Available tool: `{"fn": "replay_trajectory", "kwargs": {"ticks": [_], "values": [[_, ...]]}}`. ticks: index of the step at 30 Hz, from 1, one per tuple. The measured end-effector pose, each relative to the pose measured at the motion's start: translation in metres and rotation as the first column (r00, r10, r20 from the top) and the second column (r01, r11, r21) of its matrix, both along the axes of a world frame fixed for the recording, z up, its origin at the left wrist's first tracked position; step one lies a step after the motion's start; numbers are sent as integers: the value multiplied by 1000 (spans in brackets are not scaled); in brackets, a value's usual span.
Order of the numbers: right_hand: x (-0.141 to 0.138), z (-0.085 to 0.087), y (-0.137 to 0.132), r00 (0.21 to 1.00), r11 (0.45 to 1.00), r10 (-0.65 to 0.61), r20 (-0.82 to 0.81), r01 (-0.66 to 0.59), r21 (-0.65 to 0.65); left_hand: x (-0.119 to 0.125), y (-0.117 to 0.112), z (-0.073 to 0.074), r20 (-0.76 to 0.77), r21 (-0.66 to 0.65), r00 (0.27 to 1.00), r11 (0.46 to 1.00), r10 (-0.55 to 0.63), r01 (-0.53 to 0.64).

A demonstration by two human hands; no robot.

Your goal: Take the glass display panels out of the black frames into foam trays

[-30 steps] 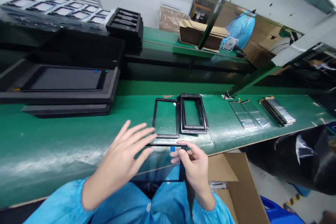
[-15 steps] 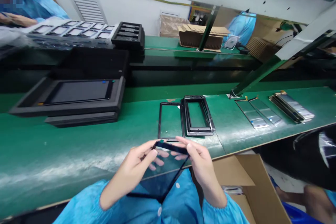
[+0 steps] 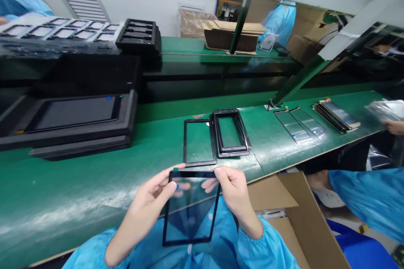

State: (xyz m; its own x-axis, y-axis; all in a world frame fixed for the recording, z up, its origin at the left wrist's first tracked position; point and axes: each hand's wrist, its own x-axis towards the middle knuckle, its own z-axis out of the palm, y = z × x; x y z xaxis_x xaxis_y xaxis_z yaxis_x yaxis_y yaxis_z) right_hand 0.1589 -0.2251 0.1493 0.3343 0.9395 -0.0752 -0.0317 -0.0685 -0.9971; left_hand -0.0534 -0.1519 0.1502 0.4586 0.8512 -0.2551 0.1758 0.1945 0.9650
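Both hands hold a clear glass panel with a black border (image 3: 191, 210) over my lap, at the near edge of the green bench (image 3: 94, 185). My left hand (image 3: 151, 201) pinches its upper left edge. My right hand (image 3: 232, 191) grips its upper right corner. The panel stands nearly upright and faces me, and fingers show through the glass. Just beyond it on the bench lies a single black frame (image 3: 199, 142), and beside that a small stack of black frames (image 3: 232, 133).
Black foam trays (image 3: 71, 124) holding a dark screen sit at the left. Thin strips (image 3: 298, 125) and a stack of flat parts (image 3: 336, 114) lie at the right. An open cardboard box (image 3: 293, 222) stands below right. A person in a blue sleeve (image 3: 369, 197) is at right.
My left hand, open a second ago, has closed on the panel's left edge. The panel has tipped from edge-on to nearly upright, facing me. A blue-sleeved person has come into view at right.
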Motion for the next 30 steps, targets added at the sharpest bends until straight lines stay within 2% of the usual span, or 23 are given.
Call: {"fn": "replay_trajectory", "kwargs": {"ticks": [1, 3, 5, 6, 7, 9, 10, 12, 14, 16, 18, 19, 21, 22, 23, 24, 25, 27, 30], "values": [[-3, 1, 2, 998, 999, 39, 53, -39, -2, 0, 2, 2, -62, 125, 998, 992, -6, 14], [-8, 4, 8, 981, 990, 143, 134, -143, -11, 1, 6, 5, -180, 304, 981, 944, -77, 130], [-7, 6, 12, 984, 988, 153, 96, -153, -3, 2, 10, 8, -243, 304, 953, 919, -180, 251], [-2, 6, 12, 995, 996, 89, 46, -90, 14, 1, 11, 9, -234, 258, 951, 930, -202, 261], [4, 5, 11, 1000, 999, -11, 0, 11, 31, 0, 13, 10, -198, 203, 962, 952, -187, 227], [22, 1, 6, 974, 972, -224, -32, 226, 62, -3, 16, 9, -86, 94, 994, 993, -69, 77], [31, -3, 2, 967, 964, -256, -16, 257, 63, -6, 17, 9, -23, 53, 1000, 999, 5, -4], [44, -11, -4, 979, 980, -198, -53, 199, 22, -10, 19, 6, 74, 14, 988, 991, 135, -136], [46, -16, -9, 984, 990, -142, -105, 141, -18, -12, 20, 3, 105, 2, 974, 979, 202, -203], [40, -18, -10, 978, 984, -179, -105, 177, -25, -13, 21, 0, 68, 51, 972, 973, 224, -227], [32, -17, -9, 970, 972, -233, -66, 232, -20, -12, 23, -1, -38, 276, 972, 937, 234, -215], [28, -16, -8, 969, 970, -242, -48, 241, -23, -11, 24, 0, -103, 441, 966, 881, 237, -169], [24, -16, -8, 974, 974, -224, -22, 223, -37, -7, 29, 4, -237, 711, 952, 703, 193, 34], [23, -17, -9, 979, 978, -203, -14, 202, -44, -4, 31, 7, -309, 765, 943, 622, 124, 169], [22, -19, -10, 984, 983, -176, -8, 175, -53, -1, 33, 9, -376, 772, 926, 566, 38, 290], [22, -21, -12, 989, 987, -149, -4, 149, -61, 2, 35, 12, -432, 747, 900, 537, -56, 392], [21, -22, -13, 992, 989, -128, -2, 128, -69, 5, 37, 14, -474, 706, 869, 530, -140, 470], [18, -25, -14, 992, 989, -124, -1, 123, -82, 10, 38, 18, -505, 633, 832, 556, -232, 539], [11, -22, -8, 988, 986, -152, -7, 151, -72, 11, 37, 27, -489, 616, 845, 600, -217, 510]]}}
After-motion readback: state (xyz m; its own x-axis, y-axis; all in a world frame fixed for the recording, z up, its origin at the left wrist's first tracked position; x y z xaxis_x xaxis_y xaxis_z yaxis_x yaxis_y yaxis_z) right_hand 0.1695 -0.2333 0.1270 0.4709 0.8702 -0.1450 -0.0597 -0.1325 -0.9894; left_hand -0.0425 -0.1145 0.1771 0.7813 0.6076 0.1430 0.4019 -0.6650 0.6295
